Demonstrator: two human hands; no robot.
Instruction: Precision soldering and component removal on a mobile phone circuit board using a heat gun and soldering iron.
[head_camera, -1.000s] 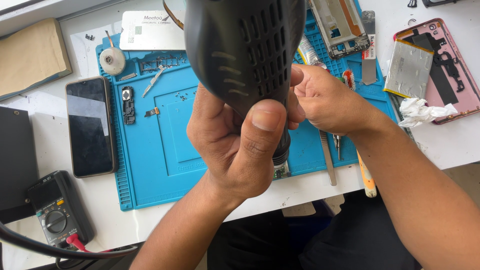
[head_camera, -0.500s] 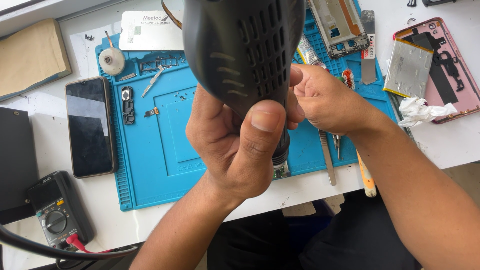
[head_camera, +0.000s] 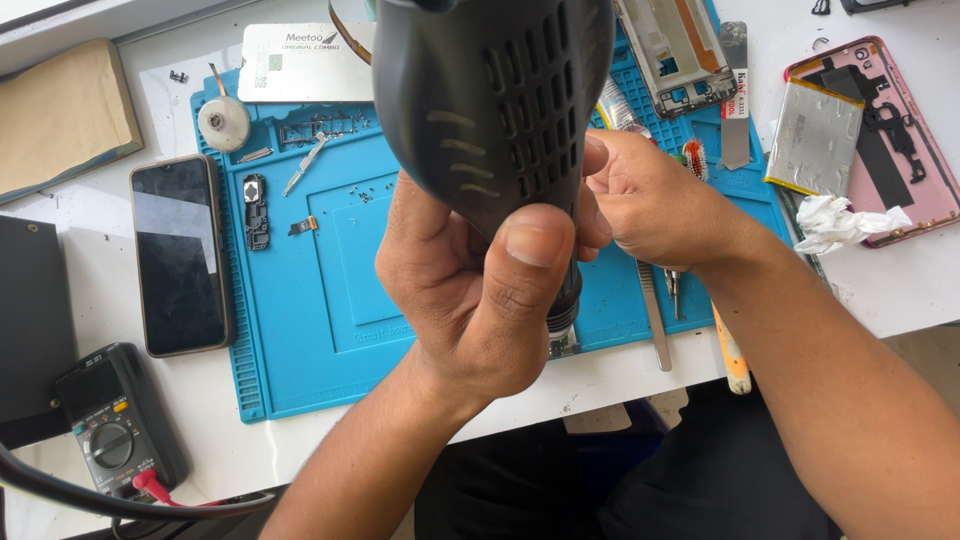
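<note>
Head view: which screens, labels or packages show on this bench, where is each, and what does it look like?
Smartphone: left of the blue mat, upright rectangle, dark blank screen.
Multimeter: lower left corner, black body, small grey display, round dial.
White card: top edge of the mat, flat rectangle, dark print.
Battery: right side, on a pink phone shell, silver-grey pouch.

Bare mat (head_camera: 340, 250) centre-left; tweezers (head_camera: 655, 320), phone (head_camera: 180, 255) at edges

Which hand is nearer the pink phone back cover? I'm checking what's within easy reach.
Right. The right hand lies left of the pink phone back cover, over the blue mat; the left hand grips the hot-air tool, farther left.
</note>
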